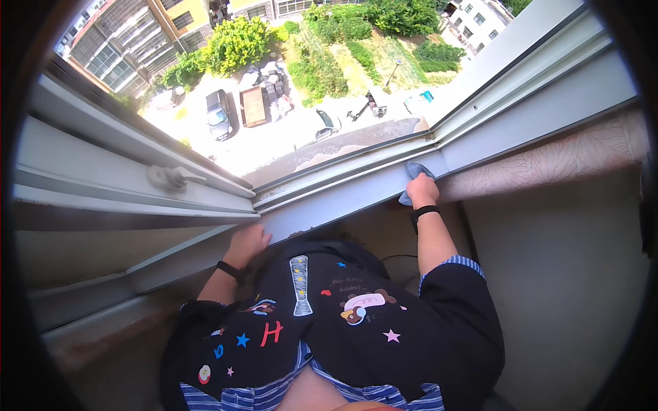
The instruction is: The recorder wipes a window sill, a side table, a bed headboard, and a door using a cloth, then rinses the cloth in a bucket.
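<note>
My right hand (423,190) grips a grey-blue cloth (419,168) against the white window sill (336,203), near the frame's right corner. Parts of the cloth stick out above and to the left of my fingers. At the left, my left hand (248,245) rests on the sill's inner edge, below the window corner. Its fingers look curled, and I make out nothing in them; the palm side is hidden. Between my hands the sill shows a chipped, brownish patch (300,232) along its edge.
A white window sash (103,159) with a handle (175,177) stands at the left. Beyond the frame track (349,172), the view drops to a street with parked cars (219,115) and greenery. A pale patterned roll (550,156) lies along the right wall.
</note>
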Available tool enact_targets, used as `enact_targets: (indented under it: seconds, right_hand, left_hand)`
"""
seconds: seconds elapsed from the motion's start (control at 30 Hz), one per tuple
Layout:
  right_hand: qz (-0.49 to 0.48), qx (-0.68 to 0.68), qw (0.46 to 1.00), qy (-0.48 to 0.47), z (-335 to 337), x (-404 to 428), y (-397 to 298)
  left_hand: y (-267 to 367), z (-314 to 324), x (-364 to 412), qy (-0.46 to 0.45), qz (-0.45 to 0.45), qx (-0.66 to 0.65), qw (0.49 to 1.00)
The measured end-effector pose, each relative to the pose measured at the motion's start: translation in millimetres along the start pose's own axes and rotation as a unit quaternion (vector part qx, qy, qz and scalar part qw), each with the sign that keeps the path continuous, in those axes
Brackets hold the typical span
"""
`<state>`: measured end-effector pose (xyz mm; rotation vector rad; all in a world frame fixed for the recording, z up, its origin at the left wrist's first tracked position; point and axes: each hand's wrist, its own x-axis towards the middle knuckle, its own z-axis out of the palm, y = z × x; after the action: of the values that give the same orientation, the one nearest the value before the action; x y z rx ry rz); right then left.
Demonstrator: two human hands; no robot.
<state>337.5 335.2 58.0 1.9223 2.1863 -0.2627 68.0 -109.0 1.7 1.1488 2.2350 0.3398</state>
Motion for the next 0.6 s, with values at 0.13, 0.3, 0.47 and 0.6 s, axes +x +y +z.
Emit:
enact_targets:
  seconds: [0.13, 0.3, 0.47, 0.6]
  right_hand:
    - [-0.065, -0.053, 0.996, -0.007, 25, -37, -23]
    - [-0.179, -0.094, 0.976, -0.081, 35, -114, -85]
    - [-0.352, -0.092, 0.929, -0.067, 49, -177, -139]
    - [-0.456, -0.084, 0.883, -0.071, 59, -196, -150]
  left_hand:
    - [3, 16, 16, 0.011, -0.037, 0.039, 0.999]
    - [25, 26, 37, 0.026, -0.009, 0.027, 0.999]
    - [29, 18, 53, 0.027, -0.01, 0.031, 0.999]
    - [42, -2, 54, -0.039, -0.045, 0.061, 0.996]
